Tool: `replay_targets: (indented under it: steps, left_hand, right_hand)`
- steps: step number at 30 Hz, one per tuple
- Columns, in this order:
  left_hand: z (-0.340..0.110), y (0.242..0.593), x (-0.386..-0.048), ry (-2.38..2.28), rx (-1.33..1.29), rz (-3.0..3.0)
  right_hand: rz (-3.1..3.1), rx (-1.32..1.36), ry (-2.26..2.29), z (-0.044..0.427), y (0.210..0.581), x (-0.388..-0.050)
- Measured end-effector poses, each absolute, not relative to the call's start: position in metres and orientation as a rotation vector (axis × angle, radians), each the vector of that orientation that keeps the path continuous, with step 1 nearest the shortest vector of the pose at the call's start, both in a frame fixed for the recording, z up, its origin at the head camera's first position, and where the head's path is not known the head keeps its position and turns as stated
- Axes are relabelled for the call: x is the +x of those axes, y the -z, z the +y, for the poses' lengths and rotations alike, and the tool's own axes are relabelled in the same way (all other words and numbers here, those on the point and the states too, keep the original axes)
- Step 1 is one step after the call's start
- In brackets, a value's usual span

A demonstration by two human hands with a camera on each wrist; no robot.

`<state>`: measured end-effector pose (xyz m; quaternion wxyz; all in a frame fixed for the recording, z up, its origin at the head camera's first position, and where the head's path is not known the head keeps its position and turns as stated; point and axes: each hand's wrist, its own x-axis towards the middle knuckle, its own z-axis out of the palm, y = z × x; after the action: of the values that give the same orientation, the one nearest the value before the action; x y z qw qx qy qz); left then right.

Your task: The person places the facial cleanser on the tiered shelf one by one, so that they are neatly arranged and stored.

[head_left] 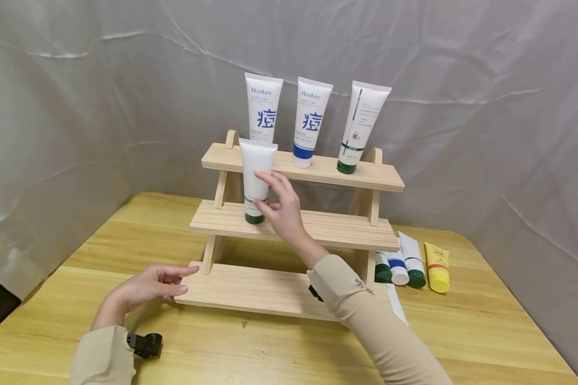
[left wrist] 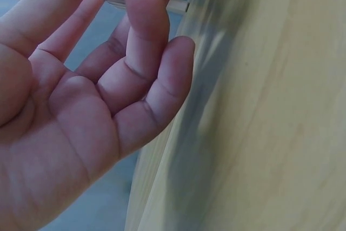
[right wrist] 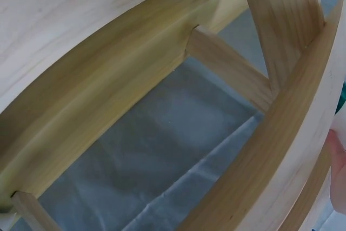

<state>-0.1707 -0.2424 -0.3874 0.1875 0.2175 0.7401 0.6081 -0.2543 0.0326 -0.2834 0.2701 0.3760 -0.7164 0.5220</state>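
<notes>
A three-tier wooden display rack [head_left: 250, 289] stands on the table. My left hand [head_left: 149, 286] grips the left end of its bottom shelf; in the left wrist view the fingers [left wrist: 146, 20] curl at the wooden end. On the left of the middle shelf stands a white squeeze tube [head_left: 257, 160] with a dark green cap, its face mostly plain. My right hand [head_left: 284, 208] is at this tube, thumb and fingertips spread apart against its front and right side. At the right wrist view's edge, only a bit of the right hand [right wrist: 338, 171] shows.
On the top shelf stand two tubes with blue lettering, one left [head_left: 264, 107] and one central [head_left: 310, 120], and a green-capped tube [head_left: 361, 125]. Several white tubes [head_left: 414, 262] and a yellow tube [head_left: 437, 267] lie right of the rack. A grey cloth [head_left: 438, 133] hangs behind.
</notes>
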Motion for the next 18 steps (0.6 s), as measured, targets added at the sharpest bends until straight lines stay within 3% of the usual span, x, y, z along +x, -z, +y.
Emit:
replay_targets:
  steps: [11,18]
  left_hand:
    - [-0.242,0.387,-0.17,-1.718,0.593,2.092]
    - [-0.242,0.388,-0.17,-1.717,0.601,2.094]
  right_hand:
    - [-1.938,1.019,-1.482,0.044,0.289,-0.244]
    - [-1.878,1.002,-1.544,0.059,0.278,-0.215]
